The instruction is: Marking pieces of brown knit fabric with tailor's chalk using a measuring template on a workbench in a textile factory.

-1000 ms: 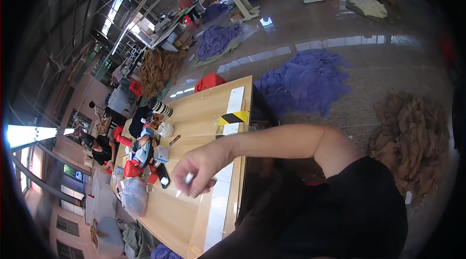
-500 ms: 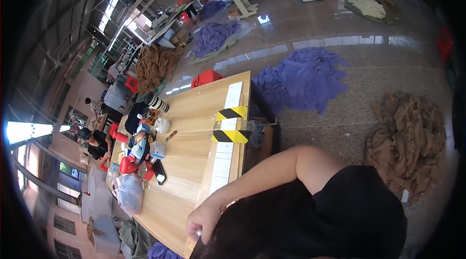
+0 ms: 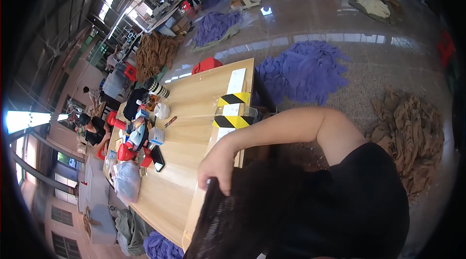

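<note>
My right hand point(image 3: 217, 165) reaches in from the right with a bent elbow and is above the near edge of the wooden table point(image 3: 194, 132). Its fingers are curled closed at the upper edge of a thin black cloth point(image 3: 218, 220), which hangs down below it. A small pale spot shows by the fingertips; what it is I cannot make out. Below the elbow, the cloth merges with my black sleeve point(image 3: 374, 186), so where one ends is unclear. My left hand is out of view.
White strips and black-and-yellow tape point(image 3: 234, 121) run along the table's right side. A phone point(image 3: 158, 158), a plastic bag point(image 3: 127, 181), a patterned cup point(image 3: 158, 87) and small boxes crowd its left. Purple point(image 3: 306, 72) and brown point(image 3: 407, 142) cloth heaps lie on the floor. A person point(image 3: 96, 130) sits beyond.
My right hand has moved up and slightly right, and its elbow has risen. More of the black cloth now shows beneath the hand. The view has shifted slightly.
</note>
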Tool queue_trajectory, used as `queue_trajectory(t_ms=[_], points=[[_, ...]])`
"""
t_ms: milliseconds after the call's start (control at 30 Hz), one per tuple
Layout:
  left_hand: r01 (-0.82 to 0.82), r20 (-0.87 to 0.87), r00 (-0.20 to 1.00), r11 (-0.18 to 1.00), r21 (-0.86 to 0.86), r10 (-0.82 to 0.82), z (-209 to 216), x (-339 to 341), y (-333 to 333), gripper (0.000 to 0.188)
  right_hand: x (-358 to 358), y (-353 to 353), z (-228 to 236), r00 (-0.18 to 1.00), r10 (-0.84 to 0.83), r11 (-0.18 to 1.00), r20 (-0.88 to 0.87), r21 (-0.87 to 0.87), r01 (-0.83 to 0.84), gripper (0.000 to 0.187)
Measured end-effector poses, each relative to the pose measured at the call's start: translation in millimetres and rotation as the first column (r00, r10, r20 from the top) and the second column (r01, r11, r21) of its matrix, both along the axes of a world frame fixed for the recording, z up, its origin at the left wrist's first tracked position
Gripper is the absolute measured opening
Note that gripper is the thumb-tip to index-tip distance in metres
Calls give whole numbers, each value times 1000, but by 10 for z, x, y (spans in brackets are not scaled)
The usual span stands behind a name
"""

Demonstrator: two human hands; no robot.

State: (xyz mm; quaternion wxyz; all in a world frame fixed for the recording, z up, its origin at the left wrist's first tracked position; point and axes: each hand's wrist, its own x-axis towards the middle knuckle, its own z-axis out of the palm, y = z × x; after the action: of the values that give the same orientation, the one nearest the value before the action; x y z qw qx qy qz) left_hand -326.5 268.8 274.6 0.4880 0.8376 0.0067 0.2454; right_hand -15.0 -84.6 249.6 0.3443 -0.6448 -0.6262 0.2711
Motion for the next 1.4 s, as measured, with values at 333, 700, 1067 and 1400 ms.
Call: queue_trajectory(t_ms=[333,700,1067,1400], points=[[16,-136,990,998,-66,-25,51,153,-541,26,-1310,1556,645,888,-431,274,160,961,-40,32],[85,-291,947,979,-183,-137,71,427,-1131,25,-858,1308,160,946,310,901,95,288,-324,40],[-152,-362,932,936,-317,28,-115,-24,-851,29,-772,1592,-471,617,539,798,-574,111,-593,30],[-78,-392,831,616,-784,-393,-1201,266,-620,19,-1325,1135,-368,887,-266,789,376,613,-23,10]])
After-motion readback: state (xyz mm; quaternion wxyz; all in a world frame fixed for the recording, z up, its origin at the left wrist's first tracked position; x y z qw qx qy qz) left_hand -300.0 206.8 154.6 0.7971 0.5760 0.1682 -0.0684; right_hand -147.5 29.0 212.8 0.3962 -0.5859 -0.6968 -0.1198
